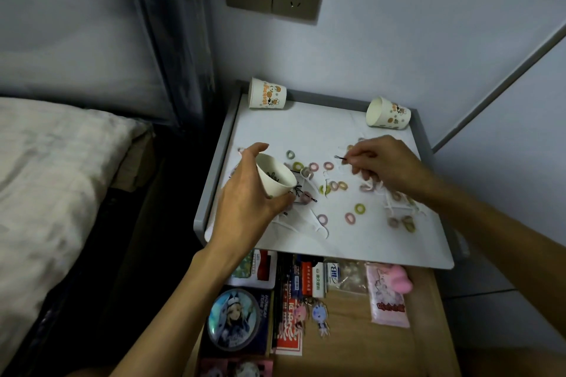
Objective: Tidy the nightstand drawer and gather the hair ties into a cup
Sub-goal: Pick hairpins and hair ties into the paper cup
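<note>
My left hand (pixel 245 193) grips a white paper cup (pixel 275 176), tilted toward the right, above the left part of the nightstand top (pixel 306 131); dark hairpins show inside it. My right hand (pixel 386 165) pinches a black hairpin (pixel 340 158) over the middle of the top. Several small coloured hair ties lie scattered there, such as a pink one (pixel 328 165) and a green one (pixel 359 208). White floss picks (pixel 309 225) and another black hairpin (pixel 307 198) lie among them.
Two more printed paper cups lie on their sides at the back, one at the left (pixel 267 97), one at the right (pixel 387 116). The open drawer (pixel 422 300) below holds cards, packets, keychains and a round badge (pixel 234 318). A bed (pixel 61 177) is at the left.
</note>
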Tool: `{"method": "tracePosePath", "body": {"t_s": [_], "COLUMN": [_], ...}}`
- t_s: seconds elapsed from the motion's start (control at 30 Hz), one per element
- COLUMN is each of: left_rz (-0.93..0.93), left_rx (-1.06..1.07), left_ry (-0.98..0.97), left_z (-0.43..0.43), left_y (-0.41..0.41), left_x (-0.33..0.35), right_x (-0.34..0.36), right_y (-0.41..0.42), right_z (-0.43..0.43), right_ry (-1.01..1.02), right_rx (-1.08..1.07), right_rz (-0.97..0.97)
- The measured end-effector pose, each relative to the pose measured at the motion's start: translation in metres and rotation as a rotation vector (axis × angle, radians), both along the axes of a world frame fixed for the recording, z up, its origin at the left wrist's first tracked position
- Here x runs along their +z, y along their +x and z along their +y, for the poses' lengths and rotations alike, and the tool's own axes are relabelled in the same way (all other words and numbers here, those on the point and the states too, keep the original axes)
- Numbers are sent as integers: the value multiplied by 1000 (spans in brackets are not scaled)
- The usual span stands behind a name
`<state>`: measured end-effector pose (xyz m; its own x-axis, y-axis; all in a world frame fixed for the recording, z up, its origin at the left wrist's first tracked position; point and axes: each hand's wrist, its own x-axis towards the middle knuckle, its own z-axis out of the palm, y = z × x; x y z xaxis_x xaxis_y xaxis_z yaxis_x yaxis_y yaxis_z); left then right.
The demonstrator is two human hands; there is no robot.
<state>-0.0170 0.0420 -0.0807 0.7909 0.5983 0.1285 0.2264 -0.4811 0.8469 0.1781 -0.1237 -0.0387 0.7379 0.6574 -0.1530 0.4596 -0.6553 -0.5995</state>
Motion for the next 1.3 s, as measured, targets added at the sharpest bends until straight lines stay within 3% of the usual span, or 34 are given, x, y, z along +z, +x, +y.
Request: {"method": "tracePosePath", "body": {"t_s": [0.1, 0.27, 0.47, 0.63, 0.8, 0.97, 1.13, 1.3], "left_rz": [21, 9, -29, -84, -90, -100, -136, -154], "left_rx": [-45, -106, -5, 69, 85, 70, 108, 122], "left_ry": [6, -33, -54, -76, -83, -92, -118, -127], "left_z": [-5, -8, 6, 19, 19, 20, 29, 32], "left_y": [1, 1, -3, -9, -10, -7, -8, -10], "left_x": [-1, -6, -3, 3, 2, 2, 4, 6], "right_x": [25, 18, 3, -63, -82, -75, -60, -76], "right_y": [-24, -57, -49, -55, -41, -14, -32, -53], "right_z": [30, 72, 58, 19, -3, -8, 42, 78], "right_ry": [62, -84, 197, -276, -179, -263, -95, -236], "right_rx": [264, 546, 243, 285, 303, 245, 229, 164], "right_rz": [-40, -104, -63, -165, -121, -300, -279, -320]}}
